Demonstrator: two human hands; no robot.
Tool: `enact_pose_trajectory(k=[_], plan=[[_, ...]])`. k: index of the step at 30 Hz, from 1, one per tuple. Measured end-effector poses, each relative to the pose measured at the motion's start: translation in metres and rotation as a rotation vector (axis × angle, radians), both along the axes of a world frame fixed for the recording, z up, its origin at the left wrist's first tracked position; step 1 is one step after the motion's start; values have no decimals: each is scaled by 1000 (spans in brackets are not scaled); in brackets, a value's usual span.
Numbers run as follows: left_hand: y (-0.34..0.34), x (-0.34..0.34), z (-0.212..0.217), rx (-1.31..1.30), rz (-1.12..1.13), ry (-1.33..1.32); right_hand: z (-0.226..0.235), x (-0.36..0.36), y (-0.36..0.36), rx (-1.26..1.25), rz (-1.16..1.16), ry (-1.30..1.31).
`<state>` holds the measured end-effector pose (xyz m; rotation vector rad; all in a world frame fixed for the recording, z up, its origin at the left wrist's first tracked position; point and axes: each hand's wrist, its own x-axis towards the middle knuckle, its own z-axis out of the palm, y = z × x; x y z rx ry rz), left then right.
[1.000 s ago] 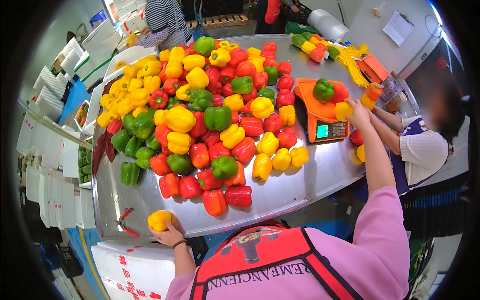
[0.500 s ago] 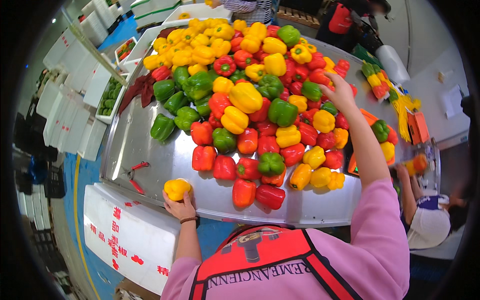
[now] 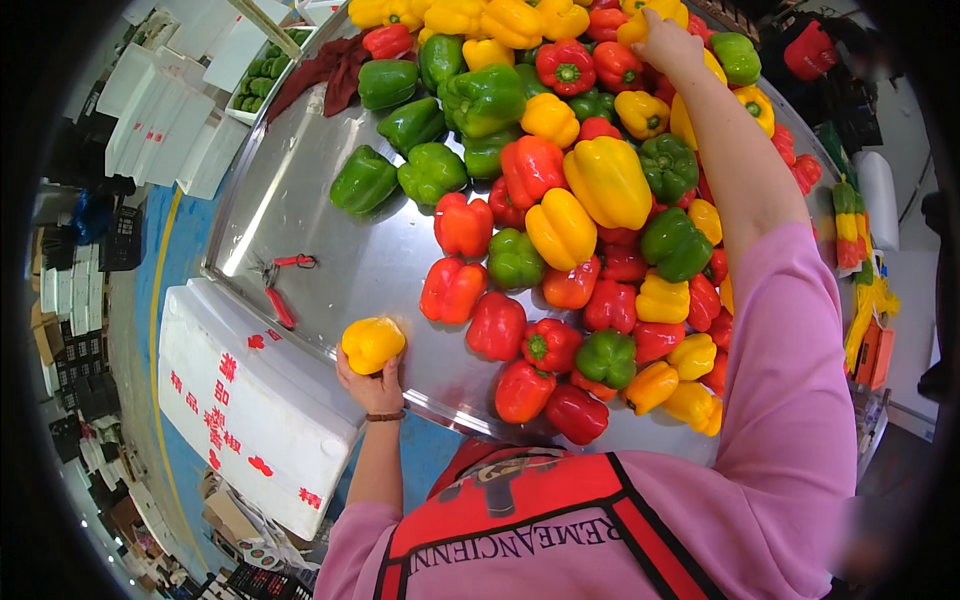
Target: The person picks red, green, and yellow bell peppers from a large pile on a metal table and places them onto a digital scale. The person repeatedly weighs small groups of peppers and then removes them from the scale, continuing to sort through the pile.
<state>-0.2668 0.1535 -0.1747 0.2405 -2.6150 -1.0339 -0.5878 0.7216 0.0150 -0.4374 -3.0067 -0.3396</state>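
At the near left edge of the steel table [image 3: 300,225], my left hand [image 3: 368,388] is closed around a yellow bell pepper [image 3: 373,343] and holds it upright. My right arm stretches far across the pile. There my right hand [image 3: 670,50] has its fingers on another yellow bell pepper [image 3: 632,30], partly hidden by the hand. Around it lie red, yellow and green bell peppers, among them a red one [image 3: 618,66] and a green one [image 3: 736,58]. A large yellow pepper [image 3: 607,182] rests in the middle of the pile.
Red-handled pruning shears [image 3: 280,300] lie on the table at the left. A white foam box [image 3: 250,400] with red printing stands against its near left edge. A dark red cloth [image 3: 320,75] lies at the far left. Yellow netting [image 3: 868,305] hangs at the right.
The view has shifted, so the pile sits nearer and larger. My right hand has moved from beside a green pepper to a yellow one. My left hand still holds its yellow pepper.
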Motion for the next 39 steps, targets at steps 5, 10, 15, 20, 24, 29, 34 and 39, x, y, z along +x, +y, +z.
enact_pose_trajectory(k=[5, 10, 15, 20, 24, 29, 34, 39], plan=[[5, -9, 1, 43, -38, 21, 2, 14, 35, -99, 22, 166], [5, -8, 0, 37, -28, 34, 39, 149, 18, -555, 214, 467], [9, -10, 7, -87, -63, 0, 12, 324, 24, -1025, 8, 511], [10, -9, 11, -51, -22, -24, -33, 445, 0, -1197, -243, 691], [12, -11, 13, -69, 16, -41, -46, 491, -45, -1046, -448, 683], [12, -12, 14, -52, -29, -38, -67, 527, -89, -1339, -425, 909], [11, -10, 15, -55, -43, -45, -56, 587, -124, -1418, -494, 1032], [8, -12, 8, -59, -43, -27, -66, 638, -127, -1486, -564, 1088]])
